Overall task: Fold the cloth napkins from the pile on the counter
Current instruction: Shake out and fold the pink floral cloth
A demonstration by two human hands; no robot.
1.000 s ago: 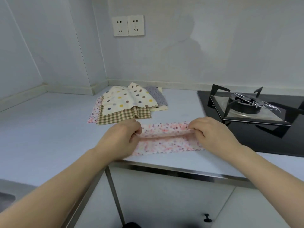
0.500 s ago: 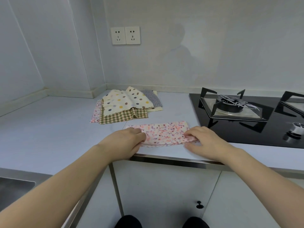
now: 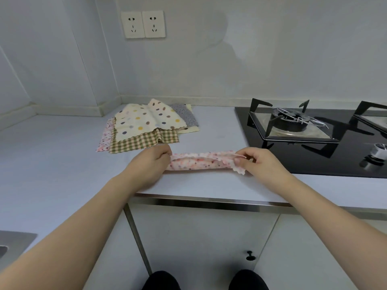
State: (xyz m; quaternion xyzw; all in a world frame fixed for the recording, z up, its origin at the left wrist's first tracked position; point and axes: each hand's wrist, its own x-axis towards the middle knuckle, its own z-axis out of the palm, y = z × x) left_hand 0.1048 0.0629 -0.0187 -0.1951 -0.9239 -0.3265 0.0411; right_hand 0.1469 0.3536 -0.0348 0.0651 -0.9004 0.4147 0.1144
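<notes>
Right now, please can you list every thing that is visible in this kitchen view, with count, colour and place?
pink floral napkin: 1, pink speckled, folded into a long strip near the counter's front edge, held at both ends
napkin pile: 1 pile, polka-dot cream on top, green check, pink floral and grey below, behind the strip
counter: 1, pale grey
gas hob: 1, black glass, right
burner: 1 fully seen, black with pan supports
hob knob: 1, silver, far right
wall sockets: 2, white, on the wall
cabinet knob: 1, dark, below the counter
sink: 1, steel, bottom left, partly seen
left hand: pinches the strip's left end
right hand: pinches its right end
</notes>
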